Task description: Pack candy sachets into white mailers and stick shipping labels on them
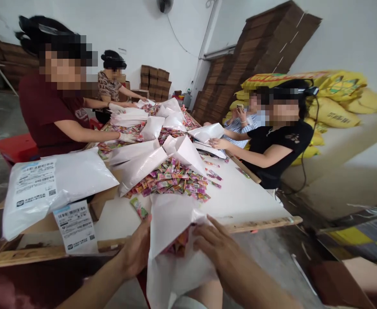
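Note:
A white plastic mailer bag [170,240] stands open at the near table edge, with colourful small sachets showing inside its mouth. My left hand [137,251] grips the bag's left side, fingers curled round it. My right hand [215,244] holds the bag's right edge, fingers pressed on the plastic. Just beyond lies a heap of colourful sachets [175,178] on the white table [246,197]. One green sachet [139,207] lies loose near my left hand.
A filled white parcel with a shipping label [43,186] lies at the left on cardboard. Other people sit along both sides handling white bags [206,133]. Flat cardboard stacks [265,43] and yellow sacks [333,98] stand at the back right.

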